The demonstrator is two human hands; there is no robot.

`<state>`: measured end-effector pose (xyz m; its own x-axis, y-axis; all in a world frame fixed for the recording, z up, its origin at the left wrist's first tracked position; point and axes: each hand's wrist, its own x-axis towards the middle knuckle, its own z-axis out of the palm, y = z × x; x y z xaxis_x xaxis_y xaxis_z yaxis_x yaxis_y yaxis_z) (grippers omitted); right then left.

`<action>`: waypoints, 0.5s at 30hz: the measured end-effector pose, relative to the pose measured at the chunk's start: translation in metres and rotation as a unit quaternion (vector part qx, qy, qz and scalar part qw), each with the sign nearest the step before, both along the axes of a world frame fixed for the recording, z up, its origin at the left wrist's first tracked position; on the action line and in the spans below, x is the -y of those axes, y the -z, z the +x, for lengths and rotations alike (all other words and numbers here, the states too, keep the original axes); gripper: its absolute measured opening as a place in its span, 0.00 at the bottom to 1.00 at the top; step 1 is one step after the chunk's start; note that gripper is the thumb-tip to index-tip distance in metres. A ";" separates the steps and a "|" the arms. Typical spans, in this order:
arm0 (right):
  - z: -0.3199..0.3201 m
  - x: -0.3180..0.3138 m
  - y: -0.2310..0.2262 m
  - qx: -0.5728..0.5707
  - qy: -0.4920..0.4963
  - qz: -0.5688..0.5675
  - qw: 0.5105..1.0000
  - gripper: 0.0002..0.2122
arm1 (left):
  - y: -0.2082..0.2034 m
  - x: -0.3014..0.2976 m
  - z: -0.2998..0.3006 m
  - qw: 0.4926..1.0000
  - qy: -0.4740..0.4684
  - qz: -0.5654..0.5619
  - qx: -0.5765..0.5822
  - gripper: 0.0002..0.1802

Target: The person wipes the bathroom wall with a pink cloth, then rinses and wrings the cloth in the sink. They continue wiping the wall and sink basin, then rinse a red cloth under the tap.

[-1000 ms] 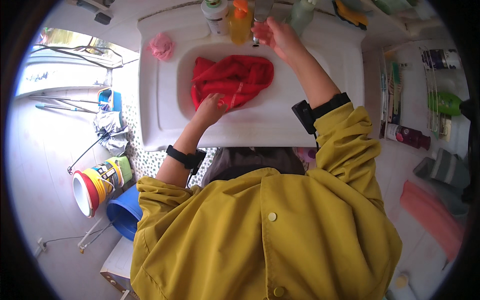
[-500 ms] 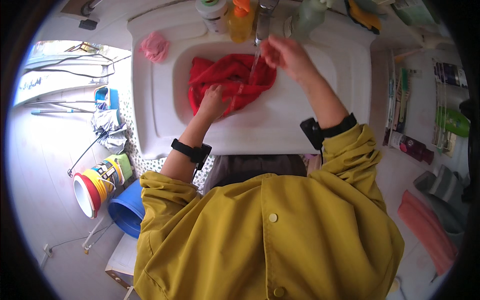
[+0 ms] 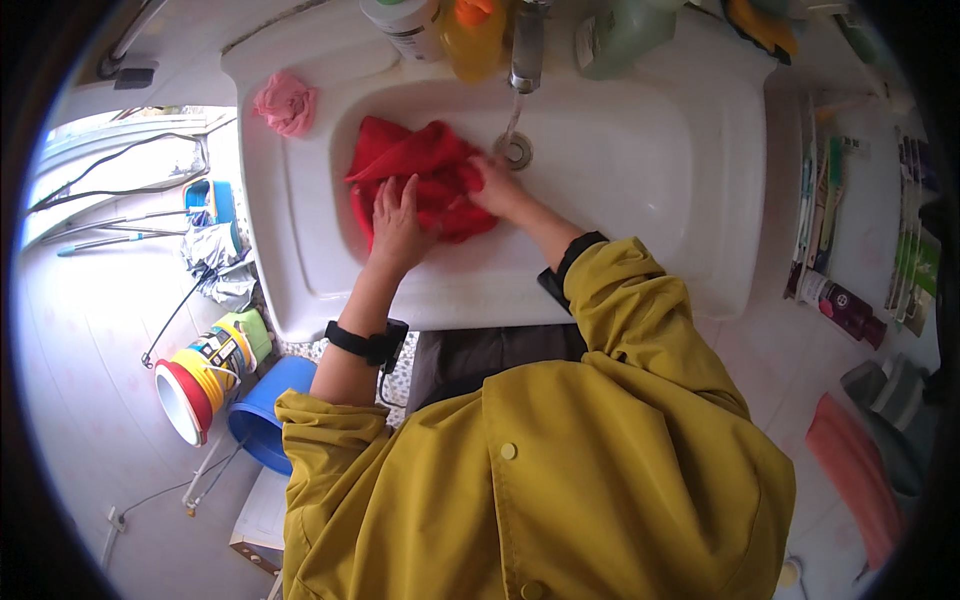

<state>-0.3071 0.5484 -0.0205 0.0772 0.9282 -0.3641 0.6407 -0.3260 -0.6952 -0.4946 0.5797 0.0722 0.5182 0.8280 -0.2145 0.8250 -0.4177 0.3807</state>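
A wet, bunched red cloth lies in the left part of the white sink. My left hand rests on its near side with the fingers spread and stretched out. At the cloth's right edge, my right hand has its fingers bent against the fabric and seems to grip it; some fingertips are blurred or hidden. Water runs in a thin stream from the metal faucet toward the round drain, just right of the cloth.
A crumpled pink cloth sits on the sink's left ledge. Behind the basin stand a white bottle, an orange-topped yellow bottle and a green bottle. On the floor at left are a blue bucket and a yellow-and-red bucket.
My right hand has come down from beside the faucet onto the cloth's right side. The red cloth has shifted left, uncovering the drain. My left hand's fingers have spread.
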 end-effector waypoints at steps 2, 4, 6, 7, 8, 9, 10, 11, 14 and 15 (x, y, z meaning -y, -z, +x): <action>-0.034 0.006 -0.002 -0.051 -0.057 -0.044 0.996 0.31 | -0.002 -0.004 -0.005 1.000 -0.009 0.001 -0.023 0.45; -0.047 0.014 -0.018 -0.043 -0.091 -0.016 0.995 0.26 | -0.005 -0.007 -0.011 1.000 0.004 -0.003 -0.031 0.45; -0.033 0.007 -0.025 0.033 -0.159 -0.003 0.987 0.22 | -0.013 -0.007 -0.011 0.999 0.020 0.004 -0.039 0.44; -0.024 0.003 -0.025 0.070 -0.193 0.004 0.979 0.20 | -0.008 -0.006 -0.012 0.999 0.029 -0.002 -0.034 0.43; -0.012 -0.002 -0.024 0.079 -0.167 0.008 0.983 0.16 | 0.000 -0.006 -0.014 0.999 0.040 -0.006 -0.028 0.42; 0.001 -0.006 -0.022 0.074 -0.101 0.000 0.992 0.16 | 0.006 -0.004 -0.014 0.998 0.049 -0.012 -0.022 0.41; 0.015 -0.014 -0.020 0.020 0.034 -0.071 0.997 0.16 | 0.011 -0.001 -0.013 0.998 0.056 -0.032 -0.022 0.40; 0.033 -0.016 -0.018 0.047 0.052 -0.065 0.995 0.16 | 0.014 0.002 -0.009 0.996 0.065 -0.052 -0.021 0.40; 0.107 0.005 0.007 0.270 -0.068 0.047 0.959 0.16 | 0.007 0.007 0.005 0.987 0.075 -0.136 -0.036 0.35; 0.117 0.003 0.000 0.199 0.046 -0.020 0.979 0.17 | 0.004 0.008 0.008 0.982 0.071 -0.167 -0.044 0.34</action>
<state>-0.1901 0.5456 -0.0200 0.3040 0.8958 -0.3243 0.8246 -0.4179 -0.3813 -0.4866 0.5713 0.0678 0.5905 0.6248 -0.5109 0.8034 -0.3948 0.4458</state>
